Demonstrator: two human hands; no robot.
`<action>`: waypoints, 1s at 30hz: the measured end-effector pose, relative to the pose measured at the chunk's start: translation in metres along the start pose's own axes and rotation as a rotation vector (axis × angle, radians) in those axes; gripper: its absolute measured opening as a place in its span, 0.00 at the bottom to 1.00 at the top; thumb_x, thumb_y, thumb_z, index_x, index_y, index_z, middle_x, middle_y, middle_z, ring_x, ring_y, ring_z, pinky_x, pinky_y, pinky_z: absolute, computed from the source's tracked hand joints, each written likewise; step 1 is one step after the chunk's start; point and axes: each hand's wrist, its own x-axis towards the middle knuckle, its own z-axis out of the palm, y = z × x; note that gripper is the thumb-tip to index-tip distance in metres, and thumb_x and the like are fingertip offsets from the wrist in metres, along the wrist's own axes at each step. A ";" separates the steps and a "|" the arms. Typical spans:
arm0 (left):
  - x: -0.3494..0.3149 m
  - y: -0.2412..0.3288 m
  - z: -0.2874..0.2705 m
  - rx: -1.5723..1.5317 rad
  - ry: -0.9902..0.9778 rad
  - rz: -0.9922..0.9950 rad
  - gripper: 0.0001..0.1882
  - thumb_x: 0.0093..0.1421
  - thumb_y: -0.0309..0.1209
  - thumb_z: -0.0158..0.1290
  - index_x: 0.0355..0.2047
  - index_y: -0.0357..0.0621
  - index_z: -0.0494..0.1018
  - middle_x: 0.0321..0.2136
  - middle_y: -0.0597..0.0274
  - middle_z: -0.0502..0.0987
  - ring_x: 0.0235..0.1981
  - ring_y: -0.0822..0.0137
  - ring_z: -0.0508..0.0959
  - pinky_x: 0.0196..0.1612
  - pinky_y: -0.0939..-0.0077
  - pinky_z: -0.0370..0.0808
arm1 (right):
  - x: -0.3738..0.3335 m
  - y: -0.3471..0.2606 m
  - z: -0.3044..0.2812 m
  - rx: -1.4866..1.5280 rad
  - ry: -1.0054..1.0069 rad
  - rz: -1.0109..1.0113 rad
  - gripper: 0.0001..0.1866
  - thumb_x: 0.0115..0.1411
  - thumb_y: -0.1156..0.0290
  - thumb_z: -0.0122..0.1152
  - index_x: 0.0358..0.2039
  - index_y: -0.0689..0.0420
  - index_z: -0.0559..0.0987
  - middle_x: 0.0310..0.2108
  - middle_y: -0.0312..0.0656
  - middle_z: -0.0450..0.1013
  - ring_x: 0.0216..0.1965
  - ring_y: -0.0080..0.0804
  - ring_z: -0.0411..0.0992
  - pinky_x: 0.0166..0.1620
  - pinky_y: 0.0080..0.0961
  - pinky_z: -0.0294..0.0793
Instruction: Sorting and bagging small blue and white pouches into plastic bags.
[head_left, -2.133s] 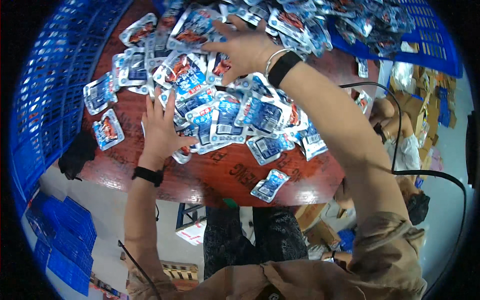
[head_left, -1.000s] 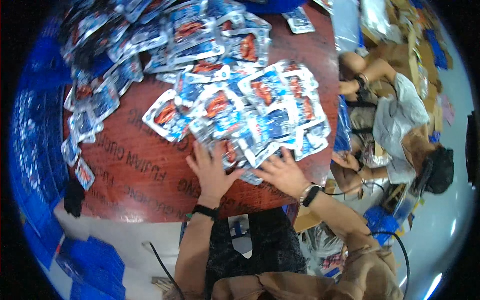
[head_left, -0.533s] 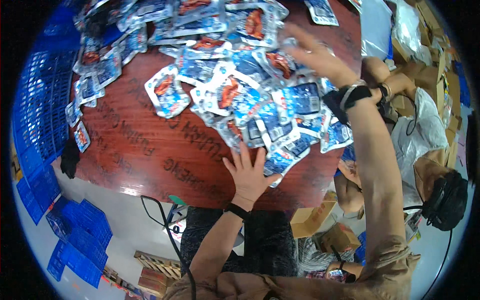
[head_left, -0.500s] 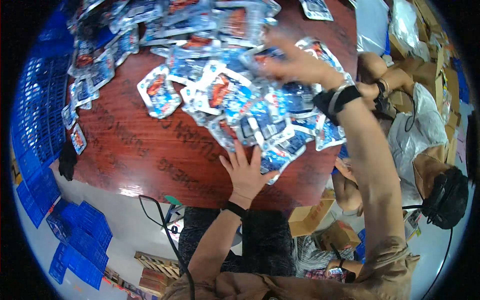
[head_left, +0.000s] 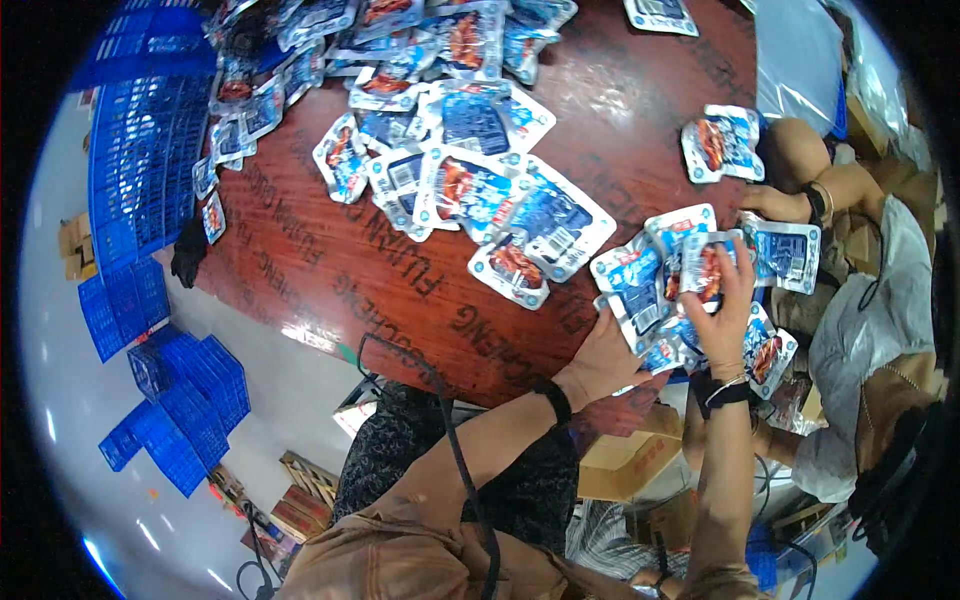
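Shiny blue-and-silver food pouches (head_left: 630, 285) lie bunched at the table's right edge, some reaching past it. My left hand (head_left: 603, 362) is against the near left side of this bunch, its fingertips partly hidden by pouches. My right hand (head_left: 724, 315) grips the bunch from above, thumb and fingers apart around a pouch with a reddish food picture (head_left: 705, 270). One dark-backed pouch (head_left: 790, 255) hangs out beyond the right hand. Another group of pouches (head_left: 465, 190) lies mid-table, left of my hands.
More pouches (head_left: 465, 40) are heaped at the far left of the red-brown table (head_left: 380, 290). Two pouches (head_left: 722, 145) lie near the far right edge. Blue plastic crates (head_left: 145, 170) stand at the left. A person (head_left: 870, 320) sits close at the right. A cardboard box (head_left: 630, 460) is below the table edge.
Both hands have moved to the right edge, and several pouches from the middle pile are now bunched there. The mid-table pile is smaller, and more bare tabletop shows.
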 end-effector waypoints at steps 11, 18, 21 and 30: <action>0.114 0.071 0.031 -1.128 -0.131 -0.686 0.16 0.56 0.25 0.51 0.46 0.42 0.71 0.39 0.54 0.77 0.42 0.60 0.77 0.47 0.69 0.73 | 0.015 0.075 -0.048 -0.209 -0.387 0.452 0.21 0.63 0.61 0.48 0.48 0.64 0.74 0.48 0.59 0.71 0.52 0.51 0.68 0.55 0.37 0.65; 0.081 0.050 -0.057 0.201 0.016 0.510 0.09 0.49 0.31 0.50 0.23 0.41 0.77 0.32 0.56 0.78 0.39 0.59 0.74 0.57 0.58 0.63 | 0.050 -0.029 -0.060 -0.723 -0.260 0.516 0.07 0.57 0.71 0.54 0.30 0.60 0.78 0.29 0.56 0.75 0.33 0.56 0.75 0.35 0.45 0.74; 0.015 -0.001 -0.138 0.183 0.127 0.239 0.12 0.47 0.40 0.58 0.28 0.46 0.77 0.41 0.52 0.75 0.48 0.52 0.73 0.55 0.49 0.64 | 0.085 -0.074 -0.030 -0.287 0.116 0.069 0.08 0.59 0.68 0.57 0.33 0.61 0.75 0.33 0.51 0.73 0.34 0.51 0.72 0.37 0.42 0.70; -0.036 -0.127 -0.191 0.444 0.509 -0.523 0.62 0.36 0.66 0.63 0.65 0.48 0.51 0.65 0.31 0.42 0.66 0.30 0.43 0.50 0.18 0.50 | 0.333 -0.250 0.132 -0.206 -0.074 -0.480 0.44 0.45 0.36 0.62 0.62 0.36 0.64 0.67 0.47 0.51 0.67 0.52 0.48 0.61 0.67 0.46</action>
